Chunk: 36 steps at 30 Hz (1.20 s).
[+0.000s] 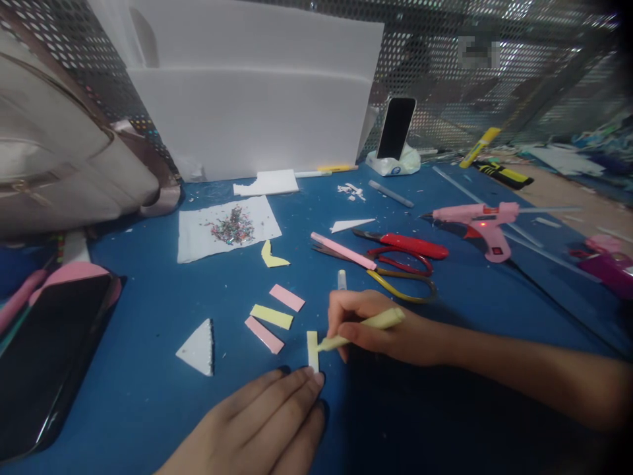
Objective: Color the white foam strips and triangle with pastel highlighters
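My right hand is closed around a pale yellow marker, its tip touching a small strip on the blue table. Yellow covers the strip's upper part; its lower end looks white. With fingers stretched out together, my left hand presses that lower end down. Left of the strip lie a yellow strip, an upper pink strip and a lower pink strip. Farther left is a white triangular piece with a dark, rough edge. A clear marker cap stands just beyond my right hand.
Beyond my right hand lie scissors, a pink marker and a red-handled tool. A pink glue gun trails its cord rightward. Glitter covers a paper near a bent yellow piece. A black phone lies left.
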### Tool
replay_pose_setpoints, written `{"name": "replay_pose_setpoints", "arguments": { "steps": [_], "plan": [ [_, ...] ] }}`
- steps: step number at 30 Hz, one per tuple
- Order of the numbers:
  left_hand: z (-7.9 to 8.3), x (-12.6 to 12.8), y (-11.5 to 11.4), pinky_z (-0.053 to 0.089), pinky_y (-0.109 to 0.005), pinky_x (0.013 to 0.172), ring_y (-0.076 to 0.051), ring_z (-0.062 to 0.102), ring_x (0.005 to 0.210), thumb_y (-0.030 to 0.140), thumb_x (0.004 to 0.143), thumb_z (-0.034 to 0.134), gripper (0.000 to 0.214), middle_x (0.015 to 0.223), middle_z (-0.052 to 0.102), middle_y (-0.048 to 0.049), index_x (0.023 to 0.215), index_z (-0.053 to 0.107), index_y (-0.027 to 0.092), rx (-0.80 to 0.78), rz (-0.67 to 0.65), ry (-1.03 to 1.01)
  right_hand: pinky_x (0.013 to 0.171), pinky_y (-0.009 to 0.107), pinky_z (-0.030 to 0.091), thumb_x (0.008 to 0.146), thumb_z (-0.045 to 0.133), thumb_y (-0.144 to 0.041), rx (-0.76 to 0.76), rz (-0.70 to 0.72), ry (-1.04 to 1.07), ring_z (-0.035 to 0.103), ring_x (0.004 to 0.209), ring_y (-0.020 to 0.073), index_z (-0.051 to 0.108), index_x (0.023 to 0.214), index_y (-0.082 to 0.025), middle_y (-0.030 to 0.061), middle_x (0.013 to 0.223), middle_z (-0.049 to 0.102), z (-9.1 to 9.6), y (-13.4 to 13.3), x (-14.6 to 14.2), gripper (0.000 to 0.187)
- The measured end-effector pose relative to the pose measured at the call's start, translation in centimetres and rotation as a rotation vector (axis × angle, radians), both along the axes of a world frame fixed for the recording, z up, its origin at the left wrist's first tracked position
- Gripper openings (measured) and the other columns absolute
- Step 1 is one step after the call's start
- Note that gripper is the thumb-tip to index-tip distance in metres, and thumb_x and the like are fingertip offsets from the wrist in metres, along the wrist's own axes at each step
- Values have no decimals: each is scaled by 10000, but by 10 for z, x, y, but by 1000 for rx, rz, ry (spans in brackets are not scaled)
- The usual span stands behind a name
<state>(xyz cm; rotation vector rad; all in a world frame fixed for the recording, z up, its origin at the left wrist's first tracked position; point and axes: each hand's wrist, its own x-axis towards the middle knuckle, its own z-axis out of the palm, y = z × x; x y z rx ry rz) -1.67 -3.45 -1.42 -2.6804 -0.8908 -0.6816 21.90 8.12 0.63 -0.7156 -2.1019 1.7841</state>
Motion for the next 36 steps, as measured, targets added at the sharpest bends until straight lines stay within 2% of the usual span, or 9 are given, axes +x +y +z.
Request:
{"name": "replay_pose_setpoints", "arguments": {
  "steps": [10, 19, 22, 26, 30, 34, 36],
  "plan": [
    [2, 1, 1, 463, -314, 1043, -169, 602, 1160, 158, 1019, 374, 345, 1225, 668, -33, 1085, 709, 206, -7, -14, 3, 583, 205, 382, 969, 539, -389, 22, 3, -11, 532, 665, 100, 551, 864, -152, 5, 756, 620, 2, 0, -1, 260],
    [2, 1, 1, 456, -310, 1052, -166, 591, 1174, 144, 1017, 363, 352, 1245, 655, -31, 1101, 700, 201, -15, -13, -2, 577, 214, 377, 996, 488, -366, 48, 1, -24, 520, 648, 100, 549, 838, -154, -1, 728, 612, 4, 0, -1, 272],
    [3, 2, 2, 454, -304, 1052, -160, 605, 1152, 156, 1021, 367, 347, 1230, 663, -26, 1088, 703, 207, -9, -6, -7, 611, 216, 396, 987, 513, -350, 51, -29, -5, 543, 696, 104, 547, 887, -155, 9, 788, 628, 4, 0, -1, 221],
    [3, 3, 3, 450, -298, 1056, -153, 607, 1151, 160, 1024, 359, 356, 1216, 672, -16, 1075, 707, 214, 25, -10, -15, 580, 207, 382, 996, 492, -355, 44, 3, -19, 525, 652, 97, 548, 839, -152, -4, 726, 608, 4, 0, -1, 263],
    [3, 4, 2, 424, -312, 1082, -155, 602, 1160, 160, 1020, 377, 341, 1211, 676, -20, 1068, 710, 211, 5, 3, -14, 628, 217, 404, 985, 516, -361, 50, -22, 14, 558, 720, 109, 548, 911, -154, 13, 809, 627, 2, 1, -1, 223],
    [2, 3, 2, 412, -312, 1094, -156, 607, 1155, 155, 1016, 388, 330, 1216, 674, -25, 1075, 709, 205, 6, -15, -25, 589, 213, 377, 1000, 481, -370, 49, 6, -5, 529, 654, 101, 548, 840, -151, -3, 723, 606, 3, 1, -1, 279],
    [1, 3, 2, 419, -310, 1089, -155, 609, 1151, 157, 1016, 389, 329, 1216, 674, -24, 1074, 708, 207, -3, -5, -19, 600, 215, 386, 997, 488, -372, 36, -9, 6, 537, 677, 106, 552, 869, -151, 4, 752, 612, 3, 0, -1, 264]
  ]
}}
